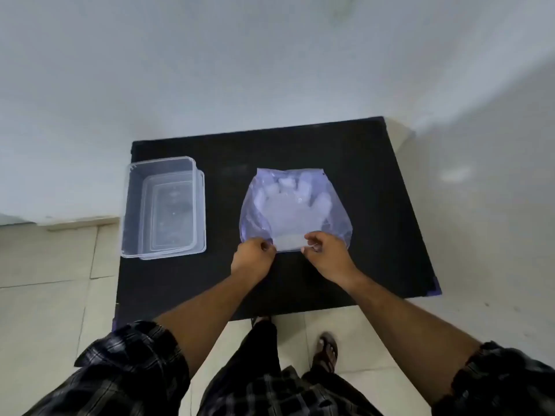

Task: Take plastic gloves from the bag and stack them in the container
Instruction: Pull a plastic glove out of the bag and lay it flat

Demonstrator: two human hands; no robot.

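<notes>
Both grips pinch bag (295,205) mouth | left (253,255) | right (327,253) | container (163,207) left

1. Both arms are bare from the fingers back past the elbows; no rings, watch or bands show on the left hand (253,256) or the right hand (329,256).
2. Well behind the fingers, each upper arm ends in a rolled-up sleeve: left sleeve (132,358), right sleeve (504,373).
3. The shirt (270,391) is dark, crossed by a pale grey check pattern.
4. Far below the fingers, one foot wears a dark open sandal (328,351) with straps.
</notes>
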